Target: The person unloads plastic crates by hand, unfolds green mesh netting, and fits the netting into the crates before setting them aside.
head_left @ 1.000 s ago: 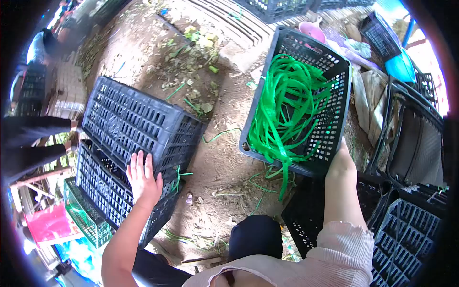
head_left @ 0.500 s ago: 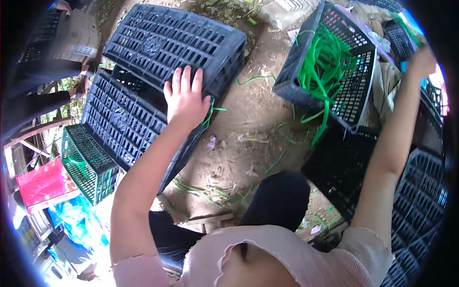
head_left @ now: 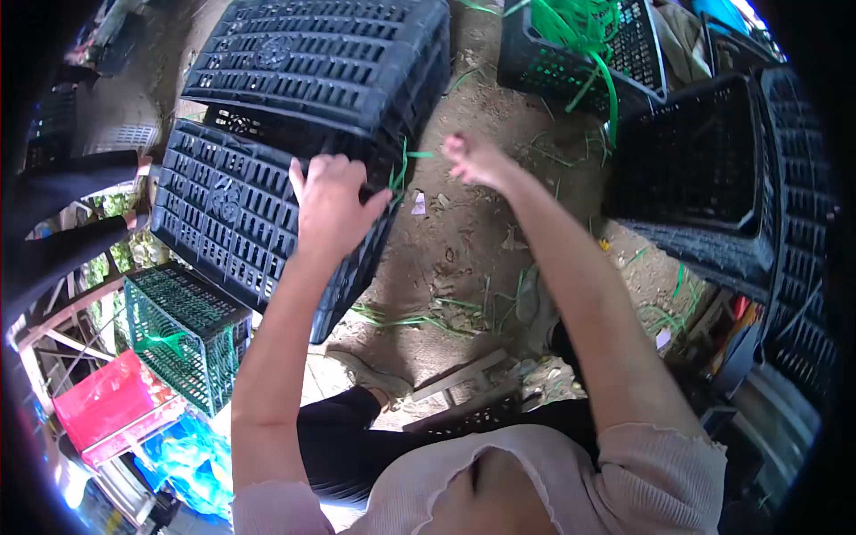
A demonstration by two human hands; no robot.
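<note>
The lower crate (head_left: 223,201) slants lengthwise down rightward; left hand (head_left: 332,201) at its edge (grip unclear), right hand (head_left: 474,162), fingers loosely parted, above littered dirt (head_left: 446,259).

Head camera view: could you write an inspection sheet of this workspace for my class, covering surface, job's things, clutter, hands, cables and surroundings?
Surface: earth ground, littered.
Job's things: farther black crate and nearer black crate close together at left; strap crate at the top, holding green straps, one hanging over its side.
Clutter: green strips and a pale scrap on the ground.
Hands: left hand on the nearer black crate; right hand over the ground, grip unclear.
Cables: nothing seen.
Surroundings: green crate, blue plastic, another person's legs at left; more black crates at right.
</note>
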